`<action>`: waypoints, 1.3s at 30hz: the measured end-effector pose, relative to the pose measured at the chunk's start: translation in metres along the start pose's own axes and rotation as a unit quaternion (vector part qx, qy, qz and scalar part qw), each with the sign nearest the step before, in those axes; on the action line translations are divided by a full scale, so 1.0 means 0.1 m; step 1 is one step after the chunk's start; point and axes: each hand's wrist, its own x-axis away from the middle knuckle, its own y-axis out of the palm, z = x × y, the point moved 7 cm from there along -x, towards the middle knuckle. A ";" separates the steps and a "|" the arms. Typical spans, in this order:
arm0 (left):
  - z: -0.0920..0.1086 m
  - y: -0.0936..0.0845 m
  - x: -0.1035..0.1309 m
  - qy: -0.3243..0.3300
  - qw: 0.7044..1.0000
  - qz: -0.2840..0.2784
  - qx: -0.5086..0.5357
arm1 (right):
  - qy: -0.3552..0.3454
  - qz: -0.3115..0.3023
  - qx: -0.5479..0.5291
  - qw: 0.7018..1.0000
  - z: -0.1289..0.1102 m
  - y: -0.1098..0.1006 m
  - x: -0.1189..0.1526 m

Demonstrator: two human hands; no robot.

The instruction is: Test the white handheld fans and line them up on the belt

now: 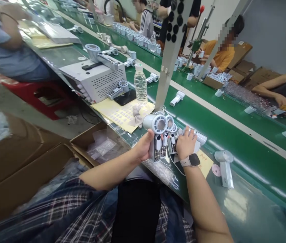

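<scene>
My left hand [144, 146] is closed around light-blue handheld fans. The nearest handheld fan [159, 125] stands upright with its round head on top and circuit parts showing in its open handle. More fans of the same kind stand close behind it; my fingers are mostly hidden by them. My right hand [186, 143], with a watch at the wrist, lies palm down with fingers spread over pale-blue parts. A round fan head [200, 137] sticks out to its right. Whether those fingers grip anything is hidden. A white cable [177, 163] runs between my hands.
A water bottle [140, 84], yellow sticker sheet [117, 116] and phone [125, 98] lie to the left, before a white slotted box [99, 81]. A metal post [167, 67] rises ahead. Another fan [225, 168] lies right. The green conveyor [209, 118] crosses behind; co-workers sit beyond. Cardboard boxes [26, 158] stand left.
</scene>
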 end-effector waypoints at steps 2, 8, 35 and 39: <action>0.03 -0.01 0.01 -0.007 1.000 -0.008 0.003 | 0.008 0.041 -0.087 0.995 0.07 -0.11 0.03; -0.10 0.14 -0.04 -0.031 0.998 -0.038 0.024 | -0.078 0.169 -0.447 0.875 -0.15 -0.75 0.57; -0.29 0.37 0.06 -0.058 0.995 -0.075 0.000 | 0.008 0.156 -0.615 0.773 -0.18 -0.61 0.78; -0.19 0.33 0.01 -0.071 0.994 -0.084 0.012 | 0.038 0.254 -0.545 0.798 0.22 -0.82 0.53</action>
